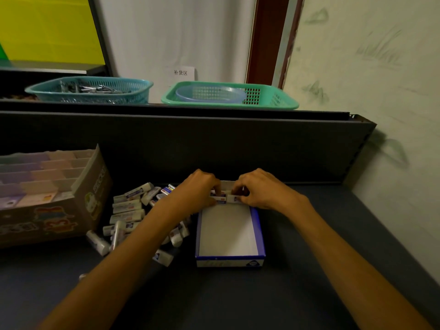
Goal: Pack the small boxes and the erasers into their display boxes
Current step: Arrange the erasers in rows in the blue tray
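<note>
Two erasers [226, 198] sit at the far end of the blue-and-white display box [260, 231], pinched between my hands so they line up side by side against the back wall. My left hand [198, 186] curls its fingertips round the left eraser, and my right hand [259, 189] pinches the right one from the other side; both hands are narrow, closed on the pieces, not flat. I hold them this way, I judge, to start a tidy first row that later rows can butt against. Most of the box floor shows bare white, so the packing looks barely begun. Just left of the box, under my left forearm, lies the loose pile of erasers [128, 210], wrapped and scattered at all angles, close enough to reach without shifting the box. Further left stands the brown cardboard display box [95, 191] with tiered dividers and pastel small boxes [31, 172] in its rows; it seems largely filled, though I cannot count them. Everything rests on the dark shelf surface [309, 270] backed by a dark panel. Above that panel sit a teal basket [133, 91] holding metal items I cannot identify and a green basket [273, 98] with a bluish bowl [209, 94] inside, beneath a small paper label [183, 73] on the wall.
</note>
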`<state>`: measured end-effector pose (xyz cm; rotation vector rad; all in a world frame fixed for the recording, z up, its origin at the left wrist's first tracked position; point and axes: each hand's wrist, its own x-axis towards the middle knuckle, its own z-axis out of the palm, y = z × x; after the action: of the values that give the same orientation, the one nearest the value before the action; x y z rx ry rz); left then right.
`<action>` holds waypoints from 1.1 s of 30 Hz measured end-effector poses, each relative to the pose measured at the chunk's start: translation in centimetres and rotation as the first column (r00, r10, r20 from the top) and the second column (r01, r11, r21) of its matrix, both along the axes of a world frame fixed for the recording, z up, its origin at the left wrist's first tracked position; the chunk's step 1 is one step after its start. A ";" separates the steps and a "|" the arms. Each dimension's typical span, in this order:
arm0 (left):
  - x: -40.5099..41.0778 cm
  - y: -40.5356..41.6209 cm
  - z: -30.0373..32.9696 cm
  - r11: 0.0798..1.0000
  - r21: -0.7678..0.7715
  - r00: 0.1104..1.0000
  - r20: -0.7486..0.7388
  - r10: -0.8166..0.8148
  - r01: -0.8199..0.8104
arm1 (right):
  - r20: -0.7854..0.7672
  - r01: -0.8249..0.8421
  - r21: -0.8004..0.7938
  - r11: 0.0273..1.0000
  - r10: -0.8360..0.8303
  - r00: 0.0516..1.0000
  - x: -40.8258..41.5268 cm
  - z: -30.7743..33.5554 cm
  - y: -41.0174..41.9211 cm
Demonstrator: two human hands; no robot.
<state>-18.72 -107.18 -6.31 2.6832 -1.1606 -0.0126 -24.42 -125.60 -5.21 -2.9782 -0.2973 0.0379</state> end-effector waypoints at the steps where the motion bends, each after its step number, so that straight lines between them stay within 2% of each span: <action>1: 0.0 0.0 -0.1 1.000 -0.005 1.000 0.000 -0.002 0.002 | 0.004 -0.004 -0.003 1.000 0.004 1.000 0.0 0.0 0.0; 33: 0.0 -0.1 -0.3 1.000 -0.010 0.999 0.051 0.012 -0.012 | 0.012 -0.022 0.097 0.995 0.021 1.000 1.0 -0.7 -0.2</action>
<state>-18.75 -107.24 -6.63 2.6972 -1.1558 0.0628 -23.45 -125.84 -5.88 -2.8796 -0.3231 0.0092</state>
